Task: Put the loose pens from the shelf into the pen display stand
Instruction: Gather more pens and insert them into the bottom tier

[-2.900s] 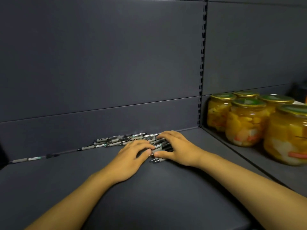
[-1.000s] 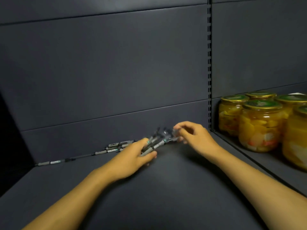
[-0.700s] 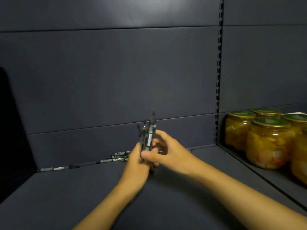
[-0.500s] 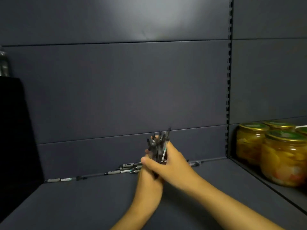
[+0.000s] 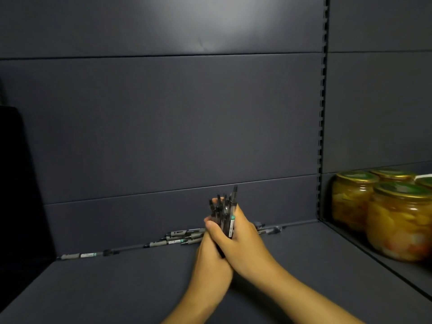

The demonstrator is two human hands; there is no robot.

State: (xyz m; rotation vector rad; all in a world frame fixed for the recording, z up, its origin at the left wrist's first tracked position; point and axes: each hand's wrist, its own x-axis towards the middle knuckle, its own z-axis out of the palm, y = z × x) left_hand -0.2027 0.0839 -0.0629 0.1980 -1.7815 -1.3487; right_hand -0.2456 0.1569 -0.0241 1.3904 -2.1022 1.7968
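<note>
A bundle of dark grey pens (image 5: pixel 225 212) stands upright above the dark shelf (image 5: pixel 117 288), clasped between both hands. My left hand (image 5: pixel 211 260) wraps the bundle's lower part from the left. My right hand (image 5: pixel 243 246) closes over it from the right, thumb across the front. More loose pens (image 5: pixel 177 238) lie along the shelf's back edge behind my hands, one lone pen (image 5: pixel 79 255) farther left and a few (image 5: pixel 268 229) to the right. No pen display stand is in view.
Several glass jars of yellow preserved fruit (image 5: pixel 402 220) with green-gold lids stand on the neighbouring shelf section at the right, past a slotted upright (image 5: pixel 322 113). A dark panel (image 5: pixel 14 183) closes the left side. The grey back wall rises behind.
Both hands gathered pens lying flat on the shelf, lifted them and turned the bundle upright. The view has tilted up, so hands and jars sit lower in frame.
</note>
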